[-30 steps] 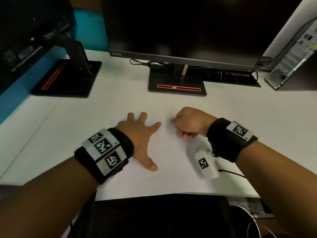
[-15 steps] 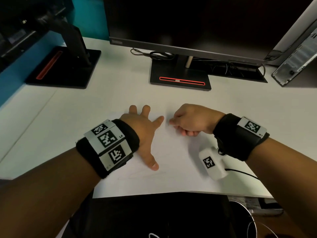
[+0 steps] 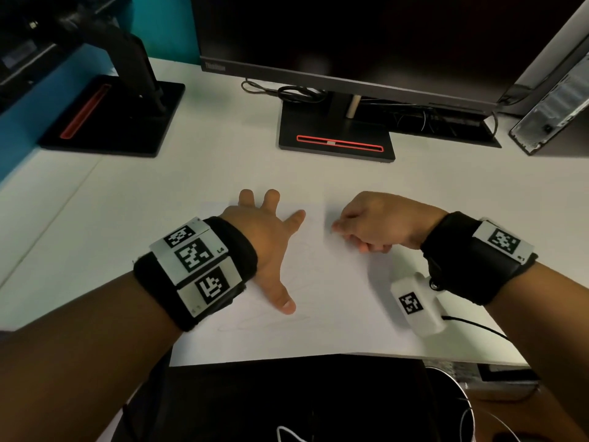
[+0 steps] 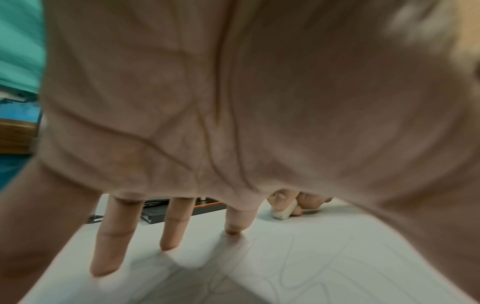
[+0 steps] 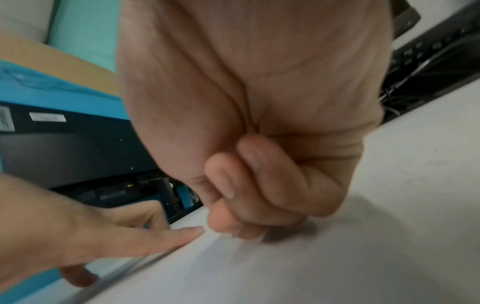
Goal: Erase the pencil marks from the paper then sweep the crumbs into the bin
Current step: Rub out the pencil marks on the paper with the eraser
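Right hand [image 3: 379, 223] edges its white eraser [image 4: 283, 212] rightward from the splayed left hand [image 3: 271, 240] | grip: right pinches eraser, left flat on paper [image 3: 334, 314] on tabletop [image 3: 191, 186] | pencil marks [image 3: 264, 323] largely remain; bin not clearly seen.

bare desk [image 3: 178, 199] left; monitor stand [image 3: 336, 135] ahead

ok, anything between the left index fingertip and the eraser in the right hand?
Only bare white paper, seen in the head and left wrist views. The small white eraser is pinched by the right hand; the left hand lies flat.
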